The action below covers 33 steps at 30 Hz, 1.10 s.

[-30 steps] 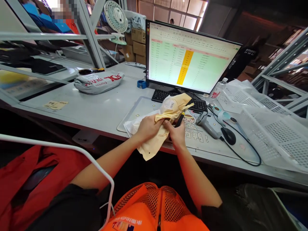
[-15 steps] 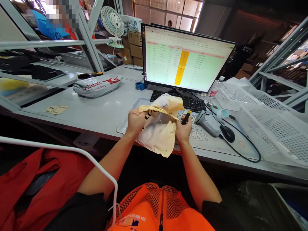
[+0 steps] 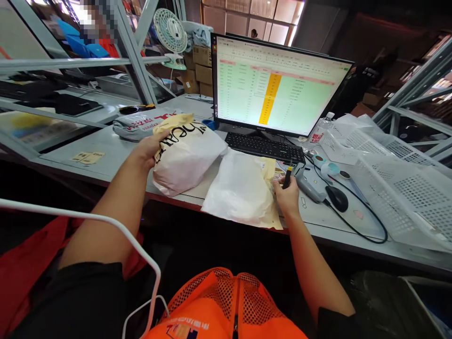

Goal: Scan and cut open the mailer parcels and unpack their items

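Note:
My left hand (image 3: 147, 149) grips the cream top edge of a white bag (image 3: 192, 153) with large black lettering, raised over the front left of the desk. In my right hand (image 3: 287, 194) is a black utility knife (image 3: 287, 179) with a yellow part, pointing up. A crumpled whitish plastic packet (image 3: 235, 188) with cream edging lies at the desk's front, its right edge against my right fingers. Whether those fingers also pinch it, I cannot make out.
A monitor (image 3: 278, 84) and keyboard (image 3: 261, 146) stand behind. To the right are a barcode scanner (image 3: 310, 186), a mouse (image 3: 336, 197), a cable and white perforated baskets (image 3: 409, 188). A grey parcel (image 3: 130, 126) lies left, and a white tube (image 3: 106, 219) crosses the lower left.
My hands have moved apart. My left hand has carried the lettered bag left and up, and the whitish packet now shows flat beside it. My right hand has shifted slightly right and down with the knife.

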Each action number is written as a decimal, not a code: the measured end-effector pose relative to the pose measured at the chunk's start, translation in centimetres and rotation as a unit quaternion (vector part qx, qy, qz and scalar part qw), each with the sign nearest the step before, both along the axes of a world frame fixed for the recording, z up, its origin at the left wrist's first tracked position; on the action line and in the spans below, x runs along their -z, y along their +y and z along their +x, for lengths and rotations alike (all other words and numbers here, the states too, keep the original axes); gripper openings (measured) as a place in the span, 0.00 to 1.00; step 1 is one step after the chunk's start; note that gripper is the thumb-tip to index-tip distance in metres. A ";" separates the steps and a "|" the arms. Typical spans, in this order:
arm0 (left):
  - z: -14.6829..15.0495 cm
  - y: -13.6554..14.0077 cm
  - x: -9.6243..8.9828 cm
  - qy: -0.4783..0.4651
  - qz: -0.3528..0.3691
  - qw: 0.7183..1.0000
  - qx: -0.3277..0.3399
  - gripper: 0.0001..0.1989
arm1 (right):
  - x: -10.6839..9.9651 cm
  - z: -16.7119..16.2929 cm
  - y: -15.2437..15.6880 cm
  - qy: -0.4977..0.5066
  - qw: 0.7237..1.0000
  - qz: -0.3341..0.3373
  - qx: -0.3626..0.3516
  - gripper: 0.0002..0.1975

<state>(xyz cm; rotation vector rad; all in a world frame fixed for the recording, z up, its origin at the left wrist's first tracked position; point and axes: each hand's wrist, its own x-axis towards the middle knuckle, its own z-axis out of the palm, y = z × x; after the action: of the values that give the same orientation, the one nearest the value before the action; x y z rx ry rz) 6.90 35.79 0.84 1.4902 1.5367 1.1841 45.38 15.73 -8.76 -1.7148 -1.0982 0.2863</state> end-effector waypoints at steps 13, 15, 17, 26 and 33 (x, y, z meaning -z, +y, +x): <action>7.7 -2.0 3.7 0.446 0.099 0.882 0.115 0.35 | 0.0 -2.4 1.7 -0.093 0.975 -0.155 -0.133 0.16; 10.0 -1.3 4.1 0.468 0.047 0.876 0.107 0.30 | 0.3 -2.3 1.7 -0.082 0.976 -0.146 -0.136 0.14; 10.8 -0.5 3.7 0.459 0.025 0.882 0.105 0.20 | 0.4 -2.1 1.6 -0.074 0.979 -0.136 -0.134 0.13; 6.4 1.8 -2.9 0.297 0.098 0.950 0.021 0.19 | 0.1 -2.0 1.1 -0.031 0.987 -0.071 -0.141 0.12; 4.1 2.6 -2.3 0.030 0.008 0.999 -0.022 0.13 | -0.5 -2.6 0.5 0.011 0.986 -0.023 -0.164 0.13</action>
<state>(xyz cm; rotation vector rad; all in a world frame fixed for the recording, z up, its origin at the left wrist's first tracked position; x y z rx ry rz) 10.99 38.38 3.18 1.5229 1.6099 1.1893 42.74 16.26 -8.27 -1.5625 -1.3654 0.5386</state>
